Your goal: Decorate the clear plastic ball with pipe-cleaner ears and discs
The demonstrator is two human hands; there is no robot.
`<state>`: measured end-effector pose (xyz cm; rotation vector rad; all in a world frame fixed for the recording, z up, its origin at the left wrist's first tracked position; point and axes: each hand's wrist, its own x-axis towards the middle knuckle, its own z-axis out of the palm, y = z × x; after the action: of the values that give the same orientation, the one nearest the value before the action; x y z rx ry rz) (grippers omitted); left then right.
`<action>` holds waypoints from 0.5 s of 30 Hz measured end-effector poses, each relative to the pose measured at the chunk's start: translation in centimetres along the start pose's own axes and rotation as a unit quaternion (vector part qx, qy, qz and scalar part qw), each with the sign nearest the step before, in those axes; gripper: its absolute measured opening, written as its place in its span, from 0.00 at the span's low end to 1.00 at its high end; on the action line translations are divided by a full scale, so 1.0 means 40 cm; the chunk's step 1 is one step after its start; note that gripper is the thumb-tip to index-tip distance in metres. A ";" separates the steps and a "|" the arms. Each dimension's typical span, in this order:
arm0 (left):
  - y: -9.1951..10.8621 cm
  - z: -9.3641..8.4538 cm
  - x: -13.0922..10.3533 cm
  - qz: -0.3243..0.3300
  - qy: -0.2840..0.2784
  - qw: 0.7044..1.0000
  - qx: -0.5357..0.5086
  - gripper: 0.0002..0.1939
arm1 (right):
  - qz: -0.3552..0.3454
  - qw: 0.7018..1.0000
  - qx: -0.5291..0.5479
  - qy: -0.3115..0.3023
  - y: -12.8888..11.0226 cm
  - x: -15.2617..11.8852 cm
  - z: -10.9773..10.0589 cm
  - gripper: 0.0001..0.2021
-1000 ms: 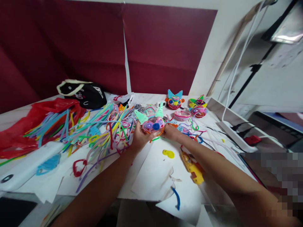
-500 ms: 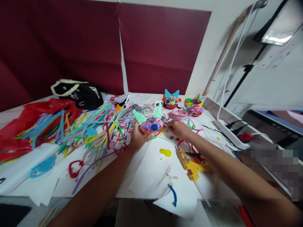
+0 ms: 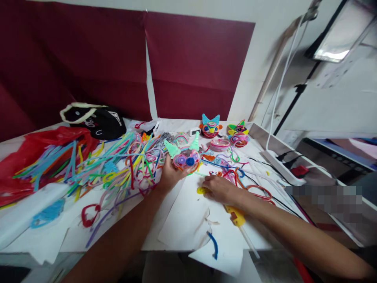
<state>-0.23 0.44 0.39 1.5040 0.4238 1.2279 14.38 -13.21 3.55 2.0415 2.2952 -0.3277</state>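
My left hand (image 3: 170,173) grips a pipe-cleaner animal head (image 3: 185,160) with pale green ears, purple round eyes and a dark blue nose, raised just over the table. Down on the white paper (image 3: 182,212), my right hand (image 3: 219,188) has its fingers bent together over a small flat yellow pipe-cleaner piece (image 3: 201,190); the hand hides part of that piece. A yellow glue gun (image 3: 238,217) lies partly beneath the right forearm, with a glue stick out of its rear.
Loose pipe cleaners (image 3: 118,165) spread across the left, some in a red plastic bag (image 3: 32,153). Finished animal heads (image 3: 211,129) stand at the back. A power strip (image 3: 284,169) with cables lies right. A blue pipe-cleaner bit (image 3: 212,245) rests near the front edge.
My right hand has come down and nearer, from beside the animal head to the yellow piece on the paper. My left hand still holds the head in about the same place.
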 end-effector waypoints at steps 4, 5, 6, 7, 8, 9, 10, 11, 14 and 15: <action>-0.004 -0.002 0.003 0.009 -0.003 1.000 0.019 0.36 | 0.004 1.000 -0.005 0.005 -0.003 0.003 0.000 0.08; -0.006 -0.002 0.004 0.011 0.000 1.000 0.024 0.35 | 0.003 1.000 -0.004 0.008 -0.004 0.002 0.000 0.07; -0.009 -0.002 0.004 0.013 0.003 0.999 0.029 0.35 | 0.002 1.000 -0.002 0.011 -0.004 0.000 0.000 0.07; -0.013 -0.003 0.004 0.014 0.005 0.999 0.033 0.34 | 0.001 1.000 0.000 0.015 -0.005 -0.003 0.000 0.07; -0.017 -0.004 0.004 0.014 0.005 0.999 0.035 0.33 | 0.000 1.000 0.004 0.021 -0.005 -0.007 -0.002 0.06; -0.023 -0.005 0.004 0.013 0.001 0.999 0.034 0.33 | 0.000 1.000 0.009 0.028 -0.006 -0.013 -0.004 0.07; -0.029 -0.007 0.003 0.012 -0.003 0.999 0.033 0.34 | 0.000 0.999 0.015 0.035 -0.007 -0.019 -0.007 0.07; -0.035 -0.009 0.003 0.011 -0.007 0.999 0.032 0.35 | 0.000 0.999 0.021 0.044 -0.008 -0.027 -0.010 0.07; -0.049 -0.016 0.002 -0.003 -0.010 0.999 0.043 0.35 | 0.001 0.996 0.049 0.073 -0.014 -0.057 -0.021 0.09; -0.051 -0.018 0.001 -0.008 -0.011 0.999 0.049 0.35 | 0.000 0.995 0.060 0.085 -0.016 -0.069 -0.023 0.09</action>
<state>-0.11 1.53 -1.48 1.5923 0.4857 1.1926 14.18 -15.79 5.02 2.2062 2.4272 -0.3114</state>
